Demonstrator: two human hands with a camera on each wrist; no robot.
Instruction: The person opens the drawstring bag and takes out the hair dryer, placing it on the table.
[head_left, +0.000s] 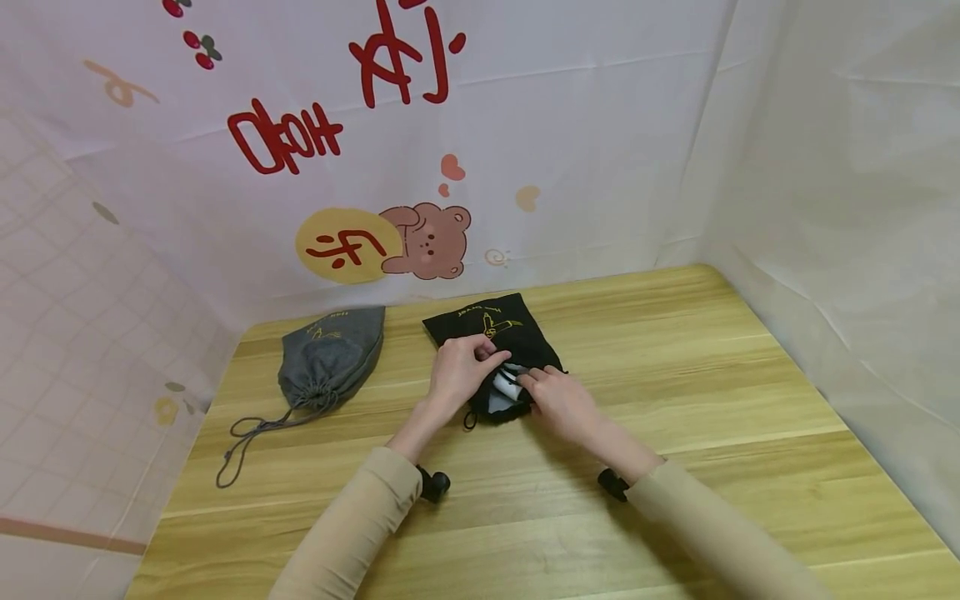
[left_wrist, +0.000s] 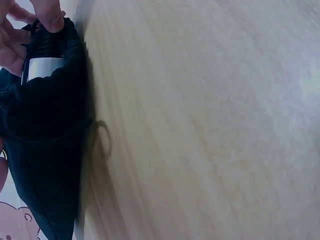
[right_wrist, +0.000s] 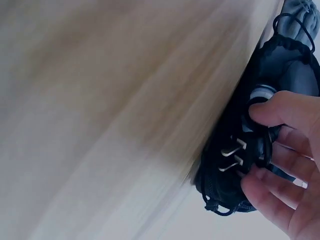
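Observation:
A black drawstring bag (head_left: 534, 337) with yellow print lies on the table, its open mouth facing me. Inside the mouth shows a white cylindrical piece (head_left: 507, 383), and beside it a black ribbed cord end (left_wrist: 46, 44). My left hand (head_left: 461, 367) bends over the mouth's upper left edge, thumb and forefinger pinching the cloth; only a fingertip of it shows in the left wrist view. At the mouth's right side, my right hand (right_wrist: 295, 150) curls thumb and fingers round a black cord (right_wrist: 266, 150). Two metal prongs (right_wrist: 236, 149) stick out beside it.
A grey drawstring pouch (head_left: 330, 354), mouth drawn together, lies at the table's left with its cord (head_left: 251, 429) trailing toward me. White printed cloth (head_left: 585, 125) hangs behind the wooden table (head_left: 712, 375), and more cloth stands on both sides.

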